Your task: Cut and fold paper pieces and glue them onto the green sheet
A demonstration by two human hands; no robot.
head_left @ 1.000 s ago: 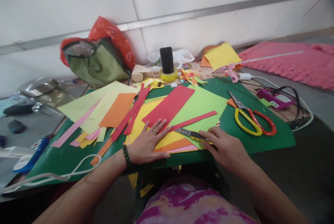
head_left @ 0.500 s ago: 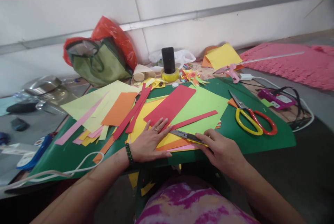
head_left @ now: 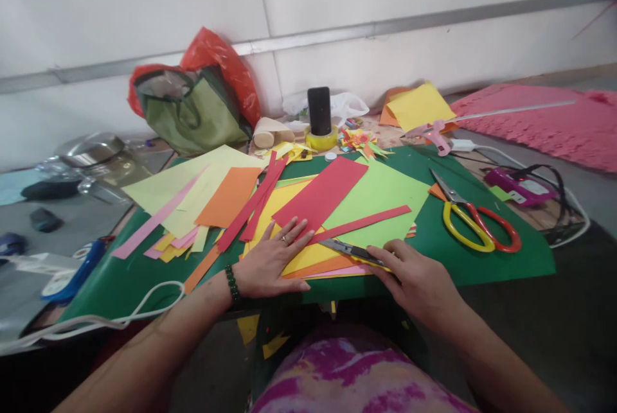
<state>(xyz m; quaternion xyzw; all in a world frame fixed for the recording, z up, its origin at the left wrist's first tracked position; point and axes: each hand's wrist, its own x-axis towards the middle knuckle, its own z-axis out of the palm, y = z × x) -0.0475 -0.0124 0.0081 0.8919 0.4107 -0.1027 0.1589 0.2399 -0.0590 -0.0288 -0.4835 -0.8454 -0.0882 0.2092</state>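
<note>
My left hand (head_left: 274,262) lies flat with fingers spread, pressing on the lower end of a wide red paper piece (head_left: 325,191) and the yellow paper (head_left: 308,260) beneath it. Gripped in my right hand (head_left: 409,272) is a utility knife (head_left: 354,251), its blade pointing left toward my left fingers, low over the stacked sheets. Just above the blade, a narrow red strip (head_left: 369,223) crosses a light green sheet (head_left: 393,198). Orange and pink sheet edges show under the knife. To the left, long red strips (head_left: 255,204) lie crossed next to an orange rectangle (head_left: 229,196).
Scissors (head_left: 465,217) with yellow and red handles rest at the right on the green mat (head_left: 515,265). Behind stand a phone (head_left: 319,111) against a yellow tape roll (head_left: 321,138), a pink glue gun (head_left: 438,137) and a green bag (head_left: 193,111). A white cable (head_left: 168,316) loops at the left.
The whole view has shifted slightly, so the table things appear a little farther right. My left hand stays flat on the paper and my right hand still holds the knife in nearly the same place.
</note>
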